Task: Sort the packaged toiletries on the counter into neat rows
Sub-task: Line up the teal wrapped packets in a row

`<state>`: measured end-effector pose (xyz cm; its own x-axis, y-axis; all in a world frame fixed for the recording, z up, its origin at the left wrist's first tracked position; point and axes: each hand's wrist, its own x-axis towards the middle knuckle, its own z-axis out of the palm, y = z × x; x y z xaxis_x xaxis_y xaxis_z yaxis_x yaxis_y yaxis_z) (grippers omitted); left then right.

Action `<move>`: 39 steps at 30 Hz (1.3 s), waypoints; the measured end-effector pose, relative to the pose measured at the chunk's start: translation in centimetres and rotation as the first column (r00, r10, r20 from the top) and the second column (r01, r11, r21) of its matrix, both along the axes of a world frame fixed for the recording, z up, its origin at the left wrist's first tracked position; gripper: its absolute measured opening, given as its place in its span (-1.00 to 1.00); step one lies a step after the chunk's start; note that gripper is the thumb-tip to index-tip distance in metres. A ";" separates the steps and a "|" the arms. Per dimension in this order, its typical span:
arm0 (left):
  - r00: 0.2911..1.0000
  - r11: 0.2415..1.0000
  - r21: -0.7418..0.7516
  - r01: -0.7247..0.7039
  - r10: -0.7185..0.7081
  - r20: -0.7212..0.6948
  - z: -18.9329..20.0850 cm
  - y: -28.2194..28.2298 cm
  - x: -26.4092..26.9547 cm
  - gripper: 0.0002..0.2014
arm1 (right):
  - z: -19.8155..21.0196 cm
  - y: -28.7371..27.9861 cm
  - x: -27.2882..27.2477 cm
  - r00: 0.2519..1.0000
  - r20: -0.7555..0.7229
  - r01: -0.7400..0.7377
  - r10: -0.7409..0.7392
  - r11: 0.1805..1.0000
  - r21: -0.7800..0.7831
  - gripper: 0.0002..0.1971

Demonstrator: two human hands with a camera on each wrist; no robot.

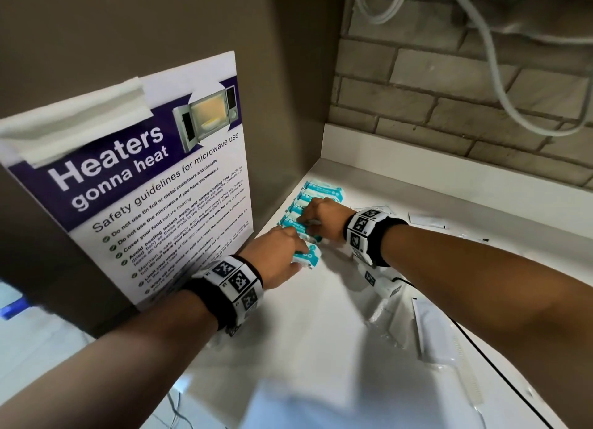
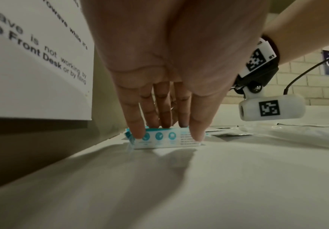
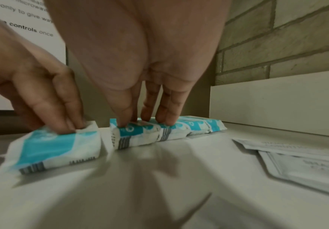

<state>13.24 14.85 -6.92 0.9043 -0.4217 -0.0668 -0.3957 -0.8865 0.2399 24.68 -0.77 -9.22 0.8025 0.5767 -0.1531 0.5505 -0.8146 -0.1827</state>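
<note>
On the white counter (image 1: 321, 316), a row of small teal-and-white wrapped toiletry packets (image 1: 324, 193) runs along the left edge toward the back corner, lying side by side and touching.

The left hand (image 1: 276, 252) comes down on the nearest teal-and-white packet (image 3: 55, 147), which sits a little apart from the end of the row. Its fingers (image 2: 138, 124) are nearly straight and spread across the packet's top, with the outer fingertips over its two ends; I cannot tell whether they pinch it or only press on it.

The right hand (image 1: 324, 217) reaches over the row just beyond. Its straight fingertips (image 3: 124, 117) rest on top of the first packets there, curled round nothing.

To the right of the row, flat white paper sachets (image 3: 296, 158) lie scattered on the counter.

A laminated purple-and-white microwave safety sign (image 1: 144, 178) hangs on the brown wall on the left. Pale brickwork (image 1: 449, 92) stands behind the counter.
</note>
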 end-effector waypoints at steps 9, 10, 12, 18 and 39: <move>0.996 0.995 -0.077 -0.071 0.075 0.047 -0.3 0.1 1.1 -0.69 | 0.4 -0.1 -0.3 0.999 0.023 -0.029 0.029 0.999 0.013 -0.60; 0.996 0.994 -0.078 -0.073 0.077 0.053 -0.3 0.1 1.1 -0.69 | 0.6 -0.1 -0.4 0.998 0.038 -0.051 0.051 0.999 0.000 -0.61; 0.995 0.993 -0.090 -0.081 0.086 0.057 -0.2 0.1 1.3 -0.70 | 0.9 -0.1 -0.6 0.991 0.078 -0.108 0.110 0.993 -0.039 -0.64; 0.992 0.990 -0.088 -0.114 0.119 0.050 0.0 0.0 1.6 -0.70 | 1.0 0.4 -1.0 0.991 0.080 -0.109 0.109 0.994 -0.008 -0.71; 0.998 0.999 -0.010 -0.051 0.052 0.048 3.9 -2.9 4.9 -0.74 | 4.8 -7.0 -2.7 0.981 -0.002 0.188 -0.196 0.939 0.288 -0.60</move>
